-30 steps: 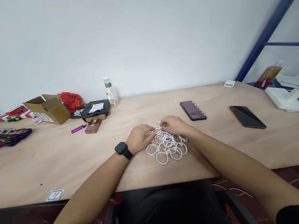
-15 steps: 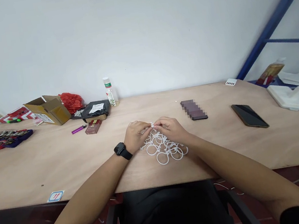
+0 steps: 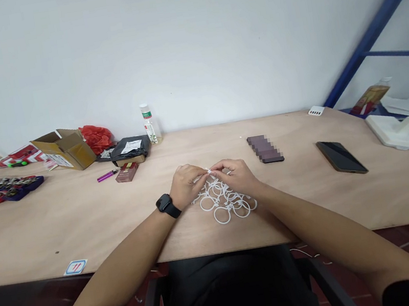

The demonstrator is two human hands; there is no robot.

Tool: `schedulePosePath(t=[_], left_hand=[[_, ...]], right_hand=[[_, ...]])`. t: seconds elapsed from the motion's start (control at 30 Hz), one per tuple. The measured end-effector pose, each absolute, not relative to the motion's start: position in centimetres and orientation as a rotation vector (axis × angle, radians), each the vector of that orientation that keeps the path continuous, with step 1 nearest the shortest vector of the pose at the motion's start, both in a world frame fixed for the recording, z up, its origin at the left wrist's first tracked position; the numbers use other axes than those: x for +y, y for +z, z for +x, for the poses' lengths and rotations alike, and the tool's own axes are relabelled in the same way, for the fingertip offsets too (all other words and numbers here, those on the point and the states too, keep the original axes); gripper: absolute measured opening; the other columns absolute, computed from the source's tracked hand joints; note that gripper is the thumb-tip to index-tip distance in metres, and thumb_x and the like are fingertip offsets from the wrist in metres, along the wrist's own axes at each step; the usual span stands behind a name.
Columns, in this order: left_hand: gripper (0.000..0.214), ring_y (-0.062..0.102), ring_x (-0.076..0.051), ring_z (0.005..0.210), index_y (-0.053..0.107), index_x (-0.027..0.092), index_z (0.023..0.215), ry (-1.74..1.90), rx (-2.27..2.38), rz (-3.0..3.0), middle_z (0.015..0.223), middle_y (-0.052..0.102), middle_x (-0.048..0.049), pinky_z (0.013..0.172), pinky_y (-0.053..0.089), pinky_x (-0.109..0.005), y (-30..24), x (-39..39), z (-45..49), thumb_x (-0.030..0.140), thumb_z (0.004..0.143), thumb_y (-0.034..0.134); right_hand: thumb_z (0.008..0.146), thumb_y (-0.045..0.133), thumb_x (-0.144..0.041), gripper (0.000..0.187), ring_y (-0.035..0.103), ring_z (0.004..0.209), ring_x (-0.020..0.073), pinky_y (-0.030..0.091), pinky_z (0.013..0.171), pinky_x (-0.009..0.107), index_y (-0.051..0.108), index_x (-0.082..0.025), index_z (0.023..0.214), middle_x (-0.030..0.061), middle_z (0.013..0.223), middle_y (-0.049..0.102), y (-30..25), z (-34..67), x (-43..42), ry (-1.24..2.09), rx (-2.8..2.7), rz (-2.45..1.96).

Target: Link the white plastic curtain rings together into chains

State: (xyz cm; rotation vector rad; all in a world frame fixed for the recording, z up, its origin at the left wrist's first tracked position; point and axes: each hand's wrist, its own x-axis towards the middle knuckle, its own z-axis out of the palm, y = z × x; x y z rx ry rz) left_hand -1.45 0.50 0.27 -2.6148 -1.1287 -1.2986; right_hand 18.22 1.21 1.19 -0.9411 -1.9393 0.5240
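Above a loose pile of white plastic rings [image 3: 222,215], my two hands meet at the fingertips. The rings look like curtain rings with small knobby ends, and several lie overlapping on the table. My left hand [image 3: 188,183], with a black watch [image 3: 168,206] on its wrist, pinches a small white ring end [image 3: 208,171] between thumb and forefinger. From the other side, my right hand [image 3: 238,176] pinches the same piece. Fingers cover most of it, so how the parts join cannot be made out. Part of the pile lies under my right hand.
Two phones, one pixelated [image 3: 265,149] and one dark [image 3: 341,156], lie to the right. Leftward are a dark red box [image 3: 127,172], a purple lighter [image 3: 106,176], a black package [image 3: 132,148], a bottle [image 3: 149,125] and an open carton [image 3: 66,149]. The table's front edge [image 3: 228,251] is near.
Both hands keep their pinch on the small white piece, with only a very slight shift of the fingers. The pile of rings stays in place.
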Motion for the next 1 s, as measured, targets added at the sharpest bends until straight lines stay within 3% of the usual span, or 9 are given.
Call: schedulePosePath(t=[0.57,0.73,1.0], left_hand=[[0.017,0.064,-0.016,0.079,0.067,0.021,0.085,-1.324,-1.088,-2.585,0.084,0.073,-0.0030,0.076,0.042,-0.034,-0.1,0.4,-1.5,0.031,0.092,0.056],[0.020,0.065,-0.016,0.081,0.068,0.021,0.084,-1.347,-1.166,-2.536,0.086,0.073,-0.0029,0.078,0.043,-0.034,-0.1,0.6,-1.3,0.034,0.093,0.055],[0.023,0.061,-0.022,0.098,0.070,0.023,0.101,-1.095,-1.455,-2.557,0.103,0.072,-0.0043,0.088,0.043,-0.039,-0.3,1.6,-1.8,0.038,0.091,0.057]], right_hand=[[0.084,0.063,-0.023,0.009,0.068,0.070,0.0149,0.049,0.067,0.025,0.071,-0.019,0.080,0.0009,0.076,0.073,1.0,17.8,0.9,0.494,-1.930,-0.938],[0.085,0.062,-0.023,0.011,0.068,0.074,0.0154,0.051,0.070,0.026,0.071,-0.020,0.091,0.0017,0.082,0.074,1.0,17.5,1.0,0.513,-1.892,-0.911],[0.085,0.060,-0.020,0.016,0.067,0.089,0.0222,0.049,0.085,0.037,0.073,-0.022,0.093,0.0052,0.093,0.075,0.4,20.4,4.6,0.088,-2.075,-1.096]])
